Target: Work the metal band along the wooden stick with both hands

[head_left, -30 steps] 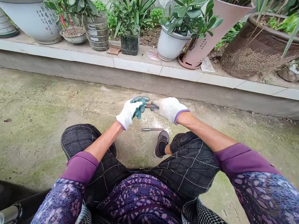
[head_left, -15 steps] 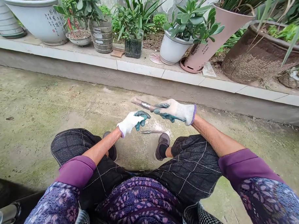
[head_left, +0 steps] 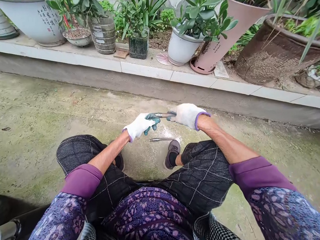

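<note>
Both my hands wear white gloves with teal palms and meet in front of my knees. My right hand is closed round one end of a short grey metal rod held level. My left hand is closed on the rod's other end, its teal fingertips curled over it. A second thin metal rod lies on the concrete ground just below, in front of my right shoe.
A raised concrete ledge runs across ahead, carrying several potted plants: a white pot, a tilted pink pot, a dark square pot. Mossy concrete ground lies to the left and right. A dark object with a chrome part sits at bottom left.
Half a second ago my right hand held the rod alone, raised and tilted; now it has lowered it level and my left hand has closed on its free end again.
</note>
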`<state>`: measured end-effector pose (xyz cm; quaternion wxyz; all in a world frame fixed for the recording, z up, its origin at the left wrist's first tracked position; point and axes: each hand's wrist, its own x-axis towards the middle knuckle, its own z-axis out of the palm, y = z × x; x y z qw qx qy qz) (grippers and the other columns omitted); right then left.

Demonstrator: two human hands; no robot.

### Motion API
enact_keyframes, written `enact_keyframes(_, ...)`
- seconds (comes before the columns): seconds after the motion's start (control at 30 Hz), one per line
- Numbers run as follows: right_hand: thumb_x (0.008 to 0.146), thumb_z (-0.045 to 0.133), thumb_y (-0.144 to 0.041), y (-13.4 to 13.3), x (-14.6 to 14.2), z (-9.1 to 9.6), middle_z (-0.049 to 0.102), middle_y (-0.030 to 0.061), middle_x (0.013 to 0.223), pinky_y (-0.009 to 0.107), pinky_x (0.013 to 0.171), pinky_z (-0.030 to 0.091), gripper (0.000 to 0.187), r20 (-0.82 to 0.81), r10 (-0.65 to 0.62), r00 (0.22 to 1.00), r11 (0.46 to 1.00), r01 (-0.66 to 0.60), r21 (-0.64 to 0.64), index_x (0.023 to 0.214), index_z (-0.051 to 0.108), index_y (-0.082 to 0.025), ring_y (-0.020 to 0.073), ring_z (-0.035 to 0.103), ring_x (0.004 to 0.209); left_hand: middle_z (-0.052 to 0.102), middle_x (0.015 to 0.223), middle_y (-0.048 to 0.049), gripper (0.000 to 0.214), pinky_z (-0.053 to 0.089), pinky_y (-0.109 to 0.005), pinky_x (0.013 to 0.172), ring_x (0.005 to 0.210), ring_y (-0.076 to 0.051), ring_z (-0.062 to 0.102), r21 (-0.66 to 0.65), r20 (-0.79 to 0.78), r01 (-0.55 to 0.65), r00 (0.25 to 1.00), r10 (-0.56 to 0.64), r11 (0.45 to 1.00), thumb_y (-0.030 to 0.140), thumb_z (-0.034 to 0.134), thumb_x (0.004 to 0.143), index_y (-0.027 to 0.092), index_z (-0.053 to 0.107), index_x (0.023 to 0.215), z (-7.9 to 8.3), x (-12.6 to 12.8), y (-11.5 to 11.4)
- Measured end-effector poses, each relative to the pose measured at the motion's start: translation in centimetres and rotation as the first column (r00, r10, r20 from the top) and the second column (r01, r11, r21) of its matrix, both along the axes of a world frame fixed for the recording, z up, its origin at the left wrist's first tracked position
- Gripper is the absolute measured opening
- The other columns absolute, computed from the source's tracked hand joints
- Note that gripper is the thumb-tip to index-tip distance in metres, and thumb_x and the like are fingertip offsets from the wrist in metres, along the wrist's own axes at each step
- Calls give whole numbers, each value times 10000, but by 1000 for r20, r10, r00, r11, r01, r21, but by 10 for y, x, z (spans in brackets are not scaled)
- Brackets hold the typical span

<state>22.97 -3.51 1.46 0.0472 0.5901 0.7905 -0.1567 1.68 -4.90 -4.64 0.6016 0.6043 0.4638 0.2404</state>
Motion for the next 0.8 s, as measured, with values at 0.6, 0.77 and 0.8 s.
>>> enact_keyframes(0.6,794,661,-492,-22,5,26,490,-38,600,202,376,338,476,-525,-163,836,833,-169,-527,1119,699,-147,82,414,471,549,561,31,139,330,-170,367,415,-71,435,60,7,51,999,-52,997,213,579,781,146,687,838,-3,-9,12)
enact_keyframes(0.77,800,647,-424,-16,13,6,531,-21,558,233,425,330,261,-169,88,982,836,-165,-522,867,735,-187,93,430,458,600,602,30,134,337,-151,403,454,-59,443,183,-170,140,979,-109,973,168,588,726,151,708,786,-3,-16,10)
enact_keyframes(0.8,796,655,-405,-13,13,0,546,-9,549,247,452,340,228,-71,112,991,899,-132,-418,799,734,-191,100,445,464,577,574,36,131,319,-156,383,428,-58,419,168,-212,133,973,-96,977,182,581,738,155,702,781,-3,-15,8)
